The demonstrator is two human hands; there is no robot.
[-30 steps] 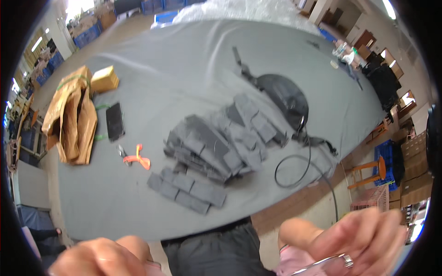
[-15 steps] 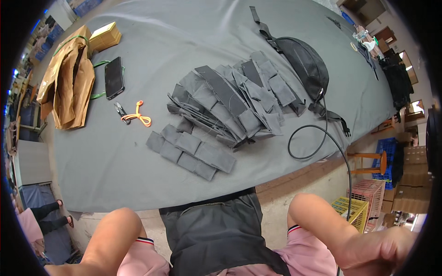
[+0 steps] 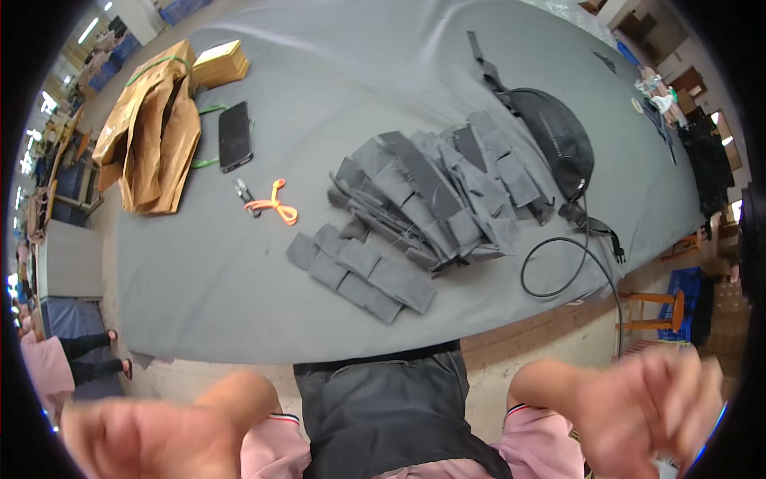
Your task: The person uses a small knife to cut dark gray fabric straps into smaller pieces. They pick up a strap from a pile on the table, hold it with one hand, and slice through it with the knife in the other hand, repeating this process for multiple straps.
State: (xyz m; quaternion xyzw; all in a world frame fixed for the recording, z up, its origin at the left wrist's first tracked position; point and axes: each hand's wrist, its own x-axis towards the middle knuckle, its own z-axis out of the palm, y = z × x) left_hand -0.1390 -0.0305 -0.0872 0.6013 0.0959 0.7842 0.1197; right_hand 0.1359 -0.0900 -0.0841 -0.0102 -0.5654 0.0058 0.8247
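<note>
My left hand point(image 3: 148, 435) is raised at the lower left, off the table, its fingers blurred and partly cut off by the rim. At the lower right my right hand point(image 3: 642, 411) is also raised, with the fingers bent and smeared by motion. A small pale bit shows below it, too unclear to name. Neither hand touches the table. Ahead of them lies a fanned pile of dark grey fabric pieces point(image 3: 435, 203). Closer to the front edge is a smaller group of overlapping grey fabric pieces point(image 3: 363, 273). Thread snips point(image 3: 246, 197) with an orange cord point(image 3: 277, 209) lie left of the pile.
A grey cloth covers the table point(image 3: 199, 295). On it are a brown paper bag point(image 3: 152, 136), a yellow stack of cards point(image 3: 221, 64), a phone point(image 3: 235, 137) and a black waist bag point(image 3: 550, 140). A black cable point(image 3: 594, 254) loops over the right edge near a wooden stool point(image 3: 677, 311).
Both hands have come up and further into view from the lower corners. The view has shifted, so the table's things sit further right; they have not moved on the cloth.
</note>
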